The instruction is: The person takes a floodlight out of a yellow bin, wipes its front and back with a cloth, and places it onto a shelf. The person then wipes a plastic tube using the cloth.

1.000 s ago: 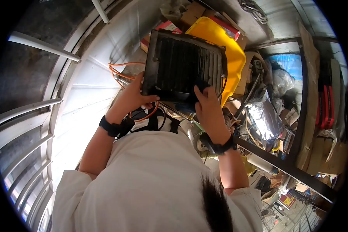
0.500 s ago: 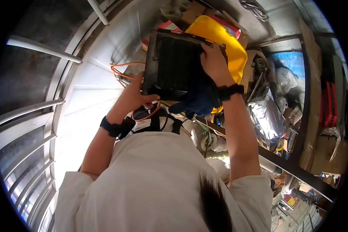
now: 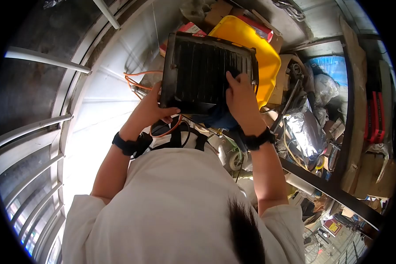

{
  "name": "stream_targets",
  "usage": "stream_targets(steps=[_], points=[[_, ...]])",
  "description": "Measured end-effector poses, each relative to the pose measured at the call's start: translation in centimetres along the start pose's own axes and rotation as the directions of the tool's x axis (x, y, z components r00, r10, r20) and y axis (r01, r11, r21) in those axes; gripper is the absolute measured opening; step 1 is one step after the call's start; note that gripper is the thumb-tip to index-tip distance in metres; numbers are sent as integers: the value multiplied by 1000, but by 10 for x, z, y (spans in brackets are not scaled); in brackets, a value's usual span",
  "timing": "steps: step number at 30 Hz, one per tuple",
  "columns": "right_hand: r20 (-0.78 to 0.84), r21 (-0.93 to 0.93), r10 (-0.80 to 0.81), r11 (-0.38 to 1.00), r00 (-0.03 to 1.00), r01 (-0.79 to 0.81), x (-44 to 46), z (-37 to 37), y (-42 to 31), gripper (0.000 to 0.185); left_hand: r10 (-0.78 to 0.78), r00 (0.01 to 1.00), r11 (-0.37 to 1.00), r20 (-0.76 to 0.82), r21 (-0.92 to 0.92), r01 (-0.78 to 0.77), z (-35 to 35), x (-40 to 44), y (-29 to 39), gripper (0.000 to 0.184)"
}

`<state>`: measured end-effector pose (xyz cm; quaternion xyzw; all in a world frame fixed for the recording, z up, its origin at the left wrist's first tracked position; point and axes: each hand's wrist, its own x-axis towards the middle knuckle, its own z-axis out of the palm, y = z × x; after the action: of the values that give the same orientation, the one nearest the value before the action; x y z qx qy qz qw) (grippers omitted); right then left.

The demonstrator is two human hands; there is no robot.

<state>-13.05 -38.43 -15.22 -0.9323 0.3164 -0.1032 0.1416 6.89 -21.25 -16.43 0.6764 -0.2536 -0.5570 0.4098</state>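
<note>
here, left hand (image 3: 147, 108): closed on the lower left corner of the black ribbed case (image 3: 202, 72).
black ribbed case: between the hands.
right hand (image 3: 243, 99): half-curled at its right side, dark blue cloth (image 3: 218, 119) beneath.
yellow tray (image 3: 268, 61): beyond that grip.

Ribbed black case (image 3: 198, 72): slight sheen, scuffed and dusty-looking on the right-hand ribs, metal or plastic can't tell; dark blue cloth (image 3: 218, 120) is matt and soft-folded. Yellow tub (image 3: 268, 66) looks like smooth plastic, low gloss, while the silver wrap (image 3: 304, 132) is crinkled, very shiny film or foil. White bars (image 3: 48, 60) read as smooth painted metal, brown cardboard (image 3: 370, 178) matt, shirt (image 3: 176, 198) matt woven or knit cloth
</note>
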Motion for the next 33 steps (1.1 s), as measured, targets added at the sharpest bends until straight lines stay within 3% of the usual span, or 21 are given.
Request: stream_targets(steps=[12,15,19,21,24,27,30,33], points=[[205,139,122,979,971,-152,-67,-50,-14,35,17,1000,999,13,27,-18,-1,2,-2,89],[-70,197,269,948,961,-251,-39,-73,-13,28,11,1000,999,9,42,-11,0,2,-2,87],[-311,145,108,987,944,-65,28,-56,17,23,13,1000,1000,6,17,-13,1,0,-3,84],[-336,91,44,996,941,-14,60,-18,47,24,8,1000,999,10,36,-8,0,2,-6,83],[-150,100,-6,995,989,21,79,14,64,24,13,1000,1000,8,16,-13,2,-1,0,82],[-151,95,-18,995,988,33,69,7,55,25,10,1000,1000,1,-2,-10,1,-2,-2,82],[-273,-109,-39,994,961,9,49,10,40,25,-1,1000,1000,1,18,1,2,0,0,82],[-227,-123,78,987,971,-108,53,11,45,24,19,1000,1000,4,0,-19,1,-1,0,82]])
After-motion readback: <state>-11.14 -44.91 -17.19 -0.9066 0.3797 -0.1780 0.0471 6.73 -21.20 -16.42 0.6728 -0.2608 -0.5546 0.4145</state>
